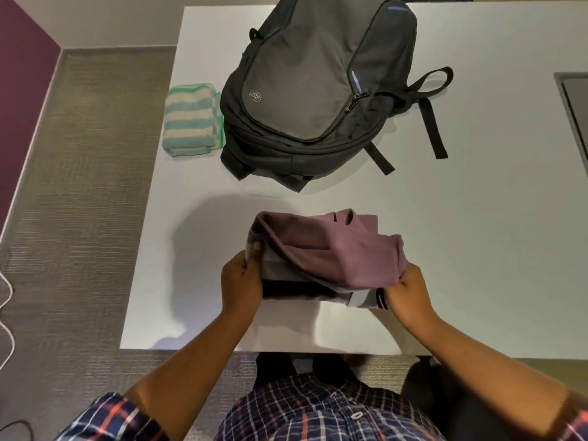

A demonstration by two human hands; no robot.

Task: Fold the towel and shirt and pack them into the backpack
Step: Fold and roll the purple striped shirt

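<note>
A mauve shirt [321,249], folded into a thick bundle with grey and dark striped edges, sits on the white table [477,218] near its front edge. My left hand [241,284] grips the bundle's left end and my right hand [409,289] grips its right end. Farther back lies a grey backpack [305,87] flat on the table, zippers shut. A green and cream striped towel [191,119], folded, rests against the backpack's left side near the table's left edge.
Backpack straps [432,122] trail to the right across the table. A dark-framed object [576,103] shows at the right edge. Carpet [79,186] lies left of the table, with a white cable [6,313] on it.
</note>
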